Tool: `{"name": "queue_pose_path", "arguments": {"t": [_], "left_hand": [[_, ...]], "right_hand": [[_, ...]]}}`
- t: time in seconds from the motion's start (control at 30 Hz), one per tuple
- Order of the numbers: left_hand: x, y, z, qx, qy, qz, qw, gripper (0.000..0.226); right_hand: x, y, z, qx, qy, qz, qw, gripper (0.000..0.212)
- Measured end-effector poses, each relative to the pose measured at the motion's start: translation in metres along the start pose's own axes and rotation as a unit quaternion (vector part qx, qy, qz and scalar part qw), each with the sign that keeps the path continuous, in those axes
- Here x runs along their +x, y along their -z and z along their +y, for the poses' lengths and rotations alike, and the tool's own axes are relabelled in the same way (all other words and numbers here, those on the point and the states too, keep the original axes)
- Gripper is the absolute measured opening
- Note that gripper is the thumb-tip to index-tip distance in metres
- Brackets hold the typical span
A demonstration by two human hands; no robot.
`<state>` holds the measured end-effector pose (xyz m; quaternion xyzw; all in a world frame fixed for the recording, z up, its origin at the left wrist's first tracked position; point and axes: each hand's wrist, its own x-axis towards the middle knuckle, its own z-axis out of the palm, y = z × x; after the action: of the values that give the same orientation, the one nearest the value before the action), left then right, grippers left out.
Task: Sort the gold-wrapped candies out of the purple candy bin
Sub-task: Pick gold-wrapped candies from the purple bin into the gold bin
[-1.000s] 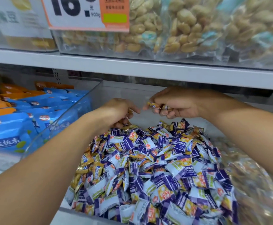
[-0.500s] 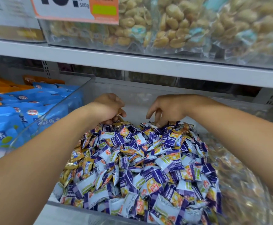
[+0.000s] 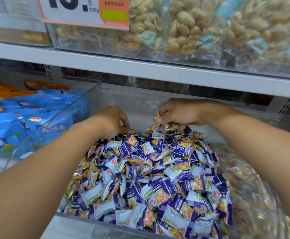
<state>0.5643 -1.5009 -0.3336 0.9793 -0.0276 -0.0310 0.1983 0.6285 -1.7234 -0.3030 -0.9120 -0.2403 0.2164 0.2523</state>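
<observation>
**Candy bin, mixed stock, both hands at rear**

Gold-wrapped candies (image 3: 82, 171): scattered mainly along the left edge of the purple candies (image 3: 158, 178), heaped in a clear bin (image 3: 75, 107) on the lower shelf. Right hand (image 3: 178, 112): fingers curled, pinching a gold-orange wrapper (image 3: 158, 118) at the heap's back. Left hand (image 3: 111, 121): fingers curled into the heap's back edge; its contents cannot be told. Blue packets (image 3: 19, 125): adjacent bin, left. Bagged snacks (image 3: 184, 28) and price tag (image 3: 87, 11): shelf above.

Two hands, left hand (image 3: 112, 120) and right hand (image 3: 178, 112); one clear bin (image 3: 82, 107) of purple candies (image 3: 158, 173) too many to count; one price sign (image 3: 87, 11); three bags of pale snacks (image 3: 189, 26).
</observation>
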Motion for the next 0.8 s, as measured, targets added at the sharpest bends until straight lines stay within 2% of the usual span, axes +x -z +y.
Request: {"name": "queue_pose_path", "arguments": {"t": [0.07,0.27,0.4,0.47,0.53,0.63,0.7,0.8], "left_hand": [[0.001,0.000,-0.001,0.023,0.009,-0.020,0.999,0.024],[0.006,-0.003,-0.004,0.065,0.028,-0.036,0.997,0.030],[0.011,-0.009,-0.008,0.084,0.017,-0.035,0.996,0.015],[0.010,-0.008,-0.011,0.051,0.025,-0.037,0.998,0.009],[0.007,-0.004,-0.011,-0.028,0.042,-0.013,0.999,0.010],[0.007,0.000,-0.010,-0.176,0.102,0.036,0.979,0.020],[0.008,0.001,-0.008,-0.253,0.160,0.023,0.954,0.022],[0.012,0.006,-0.008,-0.370,0.215,0.016,0.904,0.017]], "right_hand": [[-0.002,0.000,0.000,0.104,-0.027,-0.022,0.994,0.020],[-0.007,0.002,-0.012,0.279,-0.058,-0.102,0.953,0.015],[-0.010,0.004,-0.022,0.348,-0.086,-0.154,0.921,0.026],[-0.006,-0.003,-0.025,0.316,-0.093,-0.151,0.932,0.044],[-0.002,-0.013,-0.025,0.240,-0.085,-0.116,0.960,0.050],[0.005,-0.026,-0.025,0.102,-0.015,-0.006,0.995,0.041],[0.012,-0.031,-0.027,-0.006,0.039,0.057,0.998,0.029],[0.022,-0.039,-0.034,-0.171,0.061,0.047,0.982,0.026]]}}
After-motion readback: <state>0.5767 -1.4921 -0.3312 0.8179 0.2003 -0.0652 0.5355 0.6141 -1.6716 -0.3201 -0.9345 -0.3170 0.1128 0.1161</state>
